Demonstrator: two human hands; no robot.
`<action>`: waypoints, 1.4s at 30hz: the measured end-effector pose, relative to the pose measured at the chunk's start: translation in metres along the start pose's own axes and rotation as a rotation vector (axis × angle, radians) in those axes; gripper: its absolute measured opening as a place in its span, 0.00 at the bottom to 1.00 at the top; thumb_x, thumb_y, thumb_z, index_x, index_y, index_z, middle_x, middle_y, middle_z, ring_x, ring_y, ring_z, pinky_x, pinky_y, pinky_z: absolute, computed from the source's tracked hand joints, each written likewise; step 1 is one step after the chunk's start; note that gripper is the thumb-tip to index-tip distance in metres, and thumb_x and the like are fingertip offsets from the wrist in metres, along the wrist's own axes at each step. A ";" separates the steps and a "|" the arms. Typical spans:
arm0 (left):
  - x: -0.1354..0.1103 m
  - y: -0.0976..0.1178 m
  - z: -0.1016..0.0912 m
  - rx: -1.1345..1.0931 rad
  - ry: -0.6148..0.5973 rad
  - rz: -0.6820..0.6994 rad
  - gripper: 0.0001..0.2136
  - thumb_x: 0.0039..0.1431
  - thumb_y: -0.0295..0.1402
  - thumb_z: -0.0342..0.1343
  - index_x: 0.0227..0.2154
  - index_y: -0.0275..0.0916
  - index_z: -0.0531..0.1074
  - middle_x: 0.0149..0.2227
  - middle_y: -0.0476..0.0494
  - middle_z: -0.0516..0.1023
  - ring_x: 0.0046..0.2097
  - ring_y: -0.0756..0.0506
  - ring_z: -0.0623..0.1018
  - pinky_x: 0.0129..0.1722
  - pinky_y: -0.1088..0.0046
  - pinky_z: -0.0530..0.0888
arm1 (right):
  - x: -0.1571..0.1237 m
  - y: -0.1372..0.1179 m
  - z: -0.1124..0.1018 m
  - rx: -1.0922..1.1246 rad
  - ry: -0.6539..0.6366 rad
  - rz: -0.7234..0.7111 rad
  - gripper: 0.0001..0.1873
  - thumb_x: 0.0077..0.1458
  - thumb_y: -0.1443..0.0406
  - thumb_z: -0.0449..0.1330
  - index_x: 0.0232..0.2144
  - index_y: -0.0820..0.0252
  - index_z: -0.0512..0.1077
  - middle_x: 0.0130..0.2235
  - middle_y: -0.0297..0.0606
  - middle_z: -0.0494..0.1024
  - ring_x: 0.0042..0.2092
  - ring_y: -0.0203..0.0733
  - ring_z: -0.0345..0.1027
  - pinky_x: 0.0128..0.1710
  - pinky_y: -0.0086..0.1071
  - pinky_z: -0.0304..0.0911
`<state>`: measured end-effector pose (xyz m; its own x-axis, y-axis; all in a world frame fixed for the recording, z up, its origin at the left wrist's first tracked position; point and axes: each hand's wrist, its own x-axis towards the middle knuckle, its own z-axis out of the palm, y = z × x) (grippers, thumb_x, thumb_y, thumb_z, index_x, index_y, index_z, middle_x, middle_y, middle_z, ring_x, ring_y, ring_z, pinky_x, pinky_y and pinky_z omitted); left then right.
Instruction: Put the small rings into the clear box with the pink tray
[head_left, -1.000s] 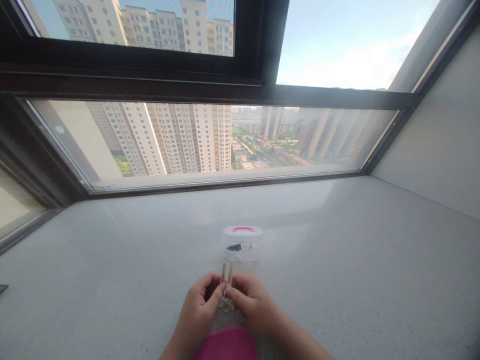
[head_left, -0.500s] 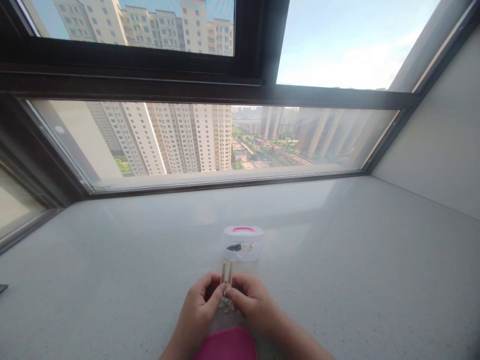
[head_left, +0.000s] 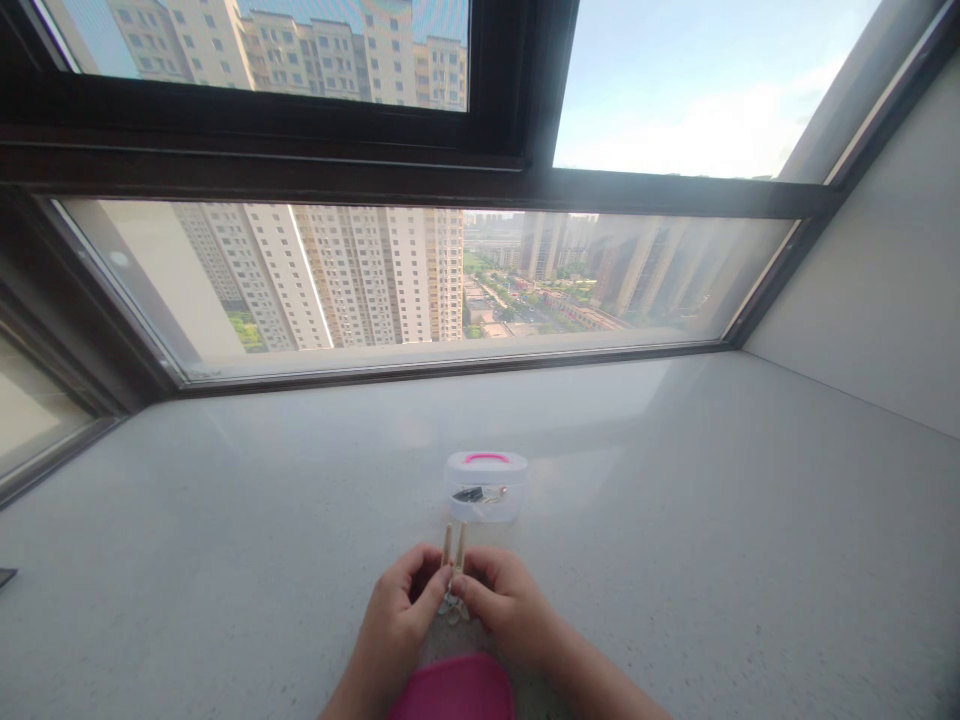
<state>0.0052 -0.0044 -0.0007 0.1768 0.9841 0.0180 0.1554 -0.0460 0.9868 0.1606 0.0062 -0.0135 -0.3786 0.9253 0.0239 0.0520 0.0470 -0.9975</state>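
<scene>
My left hand (head_left: 399, 608) and my right hand (head_left: 504, 603) meet low in the middle, thumbs and fingers closed. Between them stand two slim gold-coloured prongs that look like hair clips (head_left: 460, 546), one pinched on each side, tips pointing away from me. Clear, petal-like pieces (head_left: 453, 612) hang below my thumbs; whether they join both clips is too small to tell. Just beyond my fingertips stands a small translucent box (head_left: 486, 508) with a pink handle, dark and shiny small items showing through its front. A pink rounded object (head_left: 456, 690) lies between my wrists, partly cut off by the lower edge.
A pale speckled sill (head_left: 712, 520) spreads around my hands. Behind it rises a dark-framed window (head_left: 450, 372) with tall buildings outside. A white wall (head_left: 885, 280) bounds the right side. The tip of a dark flat object (head_left: 7, 577) shows at the left edge.
</scene>
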 end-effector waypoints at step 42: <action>-0.001 -0.002 0.000 -0.028 0.007 0.006 0.11 0.58 0.38 0.54 0.34 0.36 0.76 0.27 0.46 0.76 0.34 0.44 0.75 0.33 0.74 0.70 | -0.001 -0.002 0.001 -0.006 0.006 -0.001 0.15 0.54 0.59 0.57 0.22 0.63 0.66 0.20 0.29 0.61 0.24 0.32 0.52 0.24 0.26 0.46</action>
<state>0.0046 -0.0048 -0.0031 0.1704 0.9850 0.0255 0.1266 -0.0475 0.9908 0.1601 0.0052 -0.0118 -0.3728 0.9276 0.0254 0.0568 0.0501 -0.9971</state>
